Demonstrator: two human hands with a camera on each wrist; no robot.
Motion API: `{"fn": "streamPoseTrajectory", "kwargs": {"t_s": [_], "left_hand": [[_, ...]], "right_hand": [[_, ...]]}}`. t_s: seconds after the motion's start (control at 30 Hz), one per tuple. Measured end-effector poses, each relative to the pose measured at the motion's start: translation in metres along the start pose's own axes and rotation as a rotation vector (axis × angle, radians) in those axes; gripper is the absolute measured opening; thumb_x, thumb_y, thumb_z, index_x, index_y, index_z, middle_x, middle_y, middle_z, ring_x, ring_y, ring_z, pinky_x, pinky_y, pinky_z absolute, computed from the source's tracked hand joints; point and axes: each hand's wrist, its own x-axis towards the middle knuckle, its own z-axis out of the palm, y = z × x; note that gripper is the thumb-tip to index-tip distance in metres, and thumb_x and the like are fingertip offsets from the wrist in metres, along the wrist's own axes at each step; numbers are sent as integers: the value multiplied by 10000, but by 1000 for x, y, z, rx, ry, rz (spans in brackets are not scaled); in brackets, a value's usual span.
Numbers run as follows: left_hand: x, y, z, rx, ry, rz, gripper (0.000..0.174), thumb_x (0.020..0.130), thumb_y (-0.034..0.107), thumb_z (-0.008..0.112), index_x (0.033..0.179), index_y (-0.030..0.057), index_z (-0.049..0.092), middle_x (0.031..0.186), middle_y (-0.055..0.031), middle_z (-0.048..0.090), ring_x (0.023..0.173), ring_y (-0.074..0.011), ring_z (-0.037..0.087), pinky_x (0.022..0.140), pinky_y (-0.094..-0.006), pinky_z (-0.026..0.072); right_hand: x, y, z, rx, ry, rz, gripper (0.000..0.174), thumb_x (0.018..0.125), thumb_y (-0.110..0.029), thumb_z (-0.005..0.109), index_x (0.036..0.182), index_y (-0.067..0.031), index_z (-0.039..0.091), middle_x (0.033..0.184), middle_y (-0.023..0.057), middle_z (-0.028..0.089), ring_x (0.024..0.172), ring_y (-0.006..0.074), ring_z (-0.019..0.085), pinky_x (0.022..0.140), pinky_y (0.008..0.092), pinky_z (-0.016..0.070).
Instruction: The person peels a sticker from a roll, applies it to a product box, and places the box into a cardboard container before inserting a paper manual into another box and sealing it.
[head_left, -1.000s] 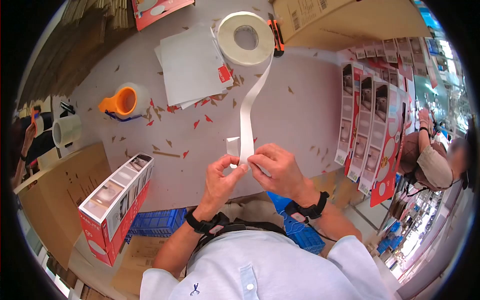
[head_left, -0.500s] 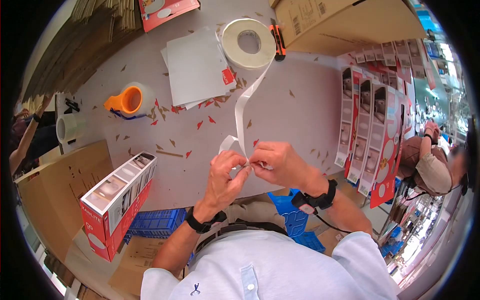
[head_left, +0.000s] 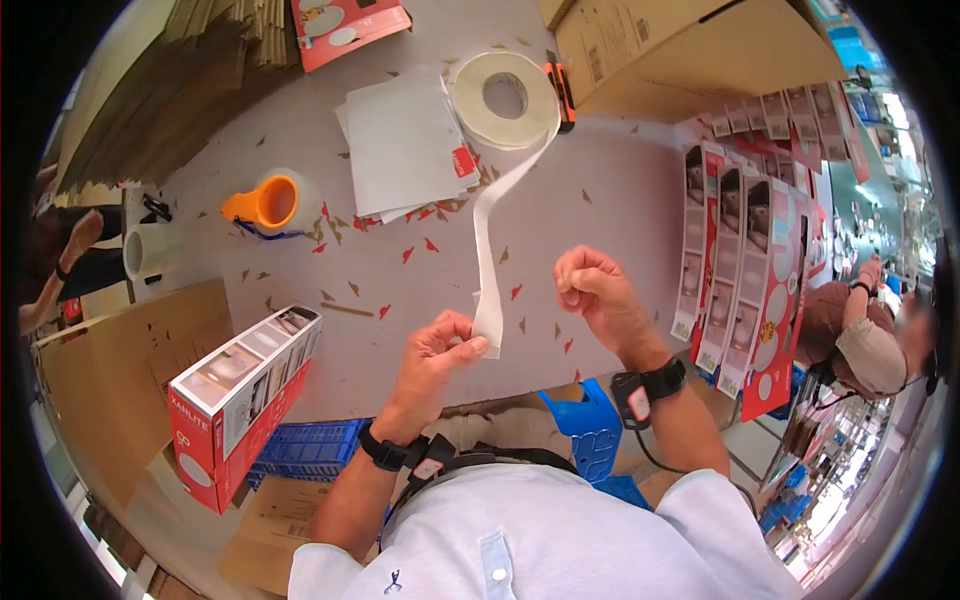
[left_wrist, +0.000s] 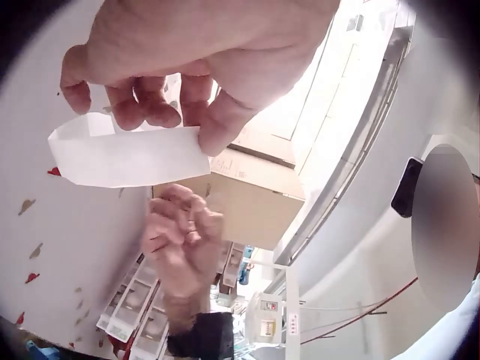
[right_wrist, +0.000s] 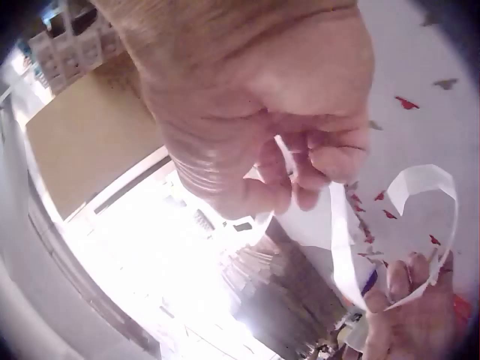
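Observation:
A wide roll of white tape [head_left: 478, 118] lies on the grey table, and a loose white tape strip [head_left: 484, 240] runs from it toward the person. My left hand [head_left: 428, 365] pinches that strip near its free end between thumb and fingers. In the left wrist view the strip [left_wrist: 135, 157] bends into a curve from the fingertips. My right hand [head_left: 600, 290] is held up to the right, apart from the strip, its fingers curled in with the thumb against them. No object shows in it. The right wrist view shows the strip [right_wrist: 343, 247] beyond these fingers.
Beside the roll lie an orange-black cutter [head_left: 563, 98] and a stack of white sheets [head_left: 400, 150]. An orange tape dispenser [head_left: 272, 203] and a red-white box [head_left: 240, 400] are at left. Printed boxes [head_left: 750, 270] stand at right, a carton [head_left: 690, 50] behind. Small scraps litter the table.
Both hands were together at the strip's end, fingertips meeting. The right hand has since moved away to the right; the left keeps its pinch. The strip's folded-back end now hangs straighter.

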Motion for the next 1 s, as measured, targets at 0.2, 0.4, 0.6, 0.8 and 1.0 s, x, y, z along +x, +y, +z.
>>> {"fn": "streamPoseTrajectory", "kwargs": {"t_s": [0.2,0.4,0.6,0.8,1.0], "left_hand": [[-7,10,-1,-12,0,-110,84,938,99,741,986,31,751,833,51,651,783,-36,530,746,-222,401],[-6,5,-5,-18,-17,-123,80,933,97,749,985,36,749,768,69,623,651,-12,441,589,-214,328],[-4,2,5,95,54,-76,156,943,95,730,1070,9,752,856,25,695,740,-29,571,662,-204,429],[-5,7,16,79,73,52,277,945,109,739,1189,-19,719,975,-26,736,852,-73,648,809,-248,529],[-3,4,21,25,98,72,327,951,125,759,1239,-20,707,1018,-51,746,909,-93,665,845,-257,539]], "right_hand": [[15,9,29,103,-80,265,96,945,-129,659,864,-88,626,841,-22,626,726,78,543,603,231,415],[31,9,25,-46,-174,198,98,969,-157,676,929,-72,648,881,14,677,732,89,601,602,231,471],[16,11,35,-108,-94,77,74,982,-111,665,939,-51,671,859,18,680,741,105,670,665,282,590],[8,12,40,-159,-72,-13,79,987,-109,664,943,-44,675,870,46,701,771,121,707,695,307,627],[5,17,42,-234,-54,-47,77,985,-98,667,949,-32,683,871,50,707,783,121,709,709,305,634]]}}
